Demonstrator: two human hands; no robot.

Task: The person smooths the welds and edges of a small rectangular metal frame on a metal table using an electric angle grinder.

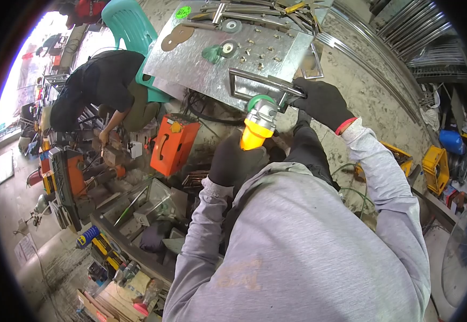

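In the head view, my left hand [234, 161], in a black glove, is wrapped round the yellow body of an angle grinder [258, 129]. The grinder's green disc [261, 101] is right at the lower edge of a shiny rectangular metal frame [263, 79]. At the frame's right end, my gloved right hand [322, 103] is closed on the metal. The frame overlaps the near edge of a metal-topped table [196, 67]. On the table lie a grinding disc [227, 49], a green cloth-like patch [210, 53], several small metal pieces [260, 56] and brown round discs [179, 35].
Curved metal tubes and pliers [303, 6] lie at the table's far side. An orange toolbox [173, 145] stands left of my left hand. Another person [104, 80] bends over near a green plastic chair [131, 24]. Long metal tubes [373, 61] and yellow crates [435, 169] are on the right.
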